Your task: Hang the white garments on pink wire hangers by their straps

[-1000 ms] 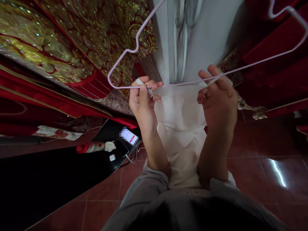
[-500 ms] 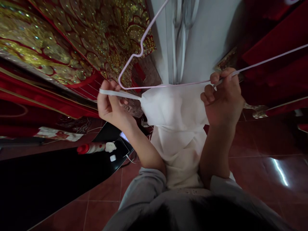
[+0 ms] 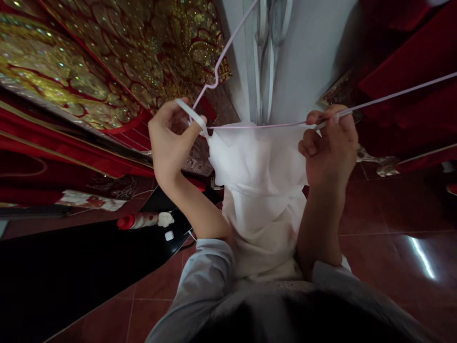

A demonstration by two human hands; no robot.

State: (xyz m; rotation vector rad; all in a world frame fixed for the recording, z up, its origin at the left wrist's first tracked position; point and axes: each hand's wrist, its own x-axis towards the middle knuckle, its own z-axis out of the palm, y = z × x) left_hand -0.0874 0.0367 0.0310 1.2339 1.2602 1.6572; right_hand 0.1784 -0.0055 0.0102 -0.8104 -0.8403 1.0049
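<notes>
Dim red-tiled floor (image 3: pixel 374 267) with a bright light streak (image 3: pixel 422 257), black tabletop (image 3: pixel 89 267) at left, pale wall (image 3: pixel 310 52).

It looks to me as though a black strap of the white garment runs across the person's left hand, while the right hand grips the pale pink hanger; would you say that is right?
Not quite: in the head view, the strap across the left hand is white, not black. It does belong to the white garment, and the right hand grips the pale pink hanger.

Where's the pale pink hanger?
In the head view, the hanger stretches across the upper middle and right, its bar running between the left hand and right hand at the top edge of the white garment.
</notes>
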